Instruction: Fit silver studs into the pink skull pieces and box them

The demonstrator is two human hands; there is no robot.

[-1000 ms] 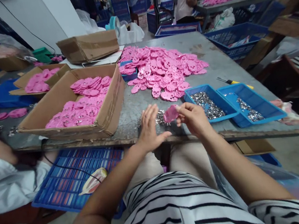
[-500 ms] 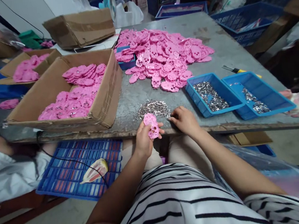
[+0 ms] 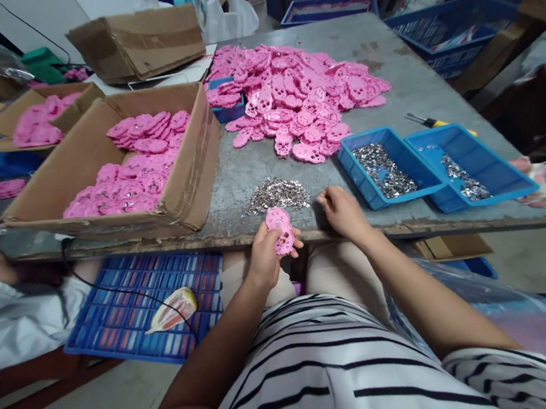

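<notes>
My left hand grips a pink skull-shaped plastic piece at the table's front edge. Just beyond it lies a small heap of silver metal bits on the grey table. My right hand rests on the table to the right of that heap, fingers curled at its edge; whether it pinches a bit I cannot tell. A big pile of pink skull pieces covers the table's middle.
An open cardboard box with stacked pink pieces stands at left. Two blue trays of metal bits sit at right, with a yellow-handled tool behind. A blue crate lies on the floor. Another person's sleeve is at far left.
The pink piece passed from my right hand into my left hand, which dropped to the table edge. My right hand moved down to the heap of metal bits.
</notes>
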